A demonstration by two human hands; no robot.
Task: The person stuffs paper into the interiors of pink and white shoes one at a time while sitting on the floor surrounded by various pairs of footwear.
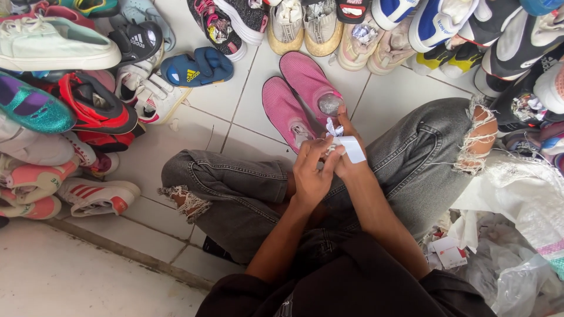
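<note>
Sitting on the white tile floor in ripped grey jeans, the person held both hands together above their lap, and the left hand and the right hand were each pinching a small white paper between the fingertips. The paper was just in front of two pink shoes that lay side by side on the floor, very near the hands. Many other shoes were piled all around, with a blue sandal to the left and white plastic bags to the right.
</note>
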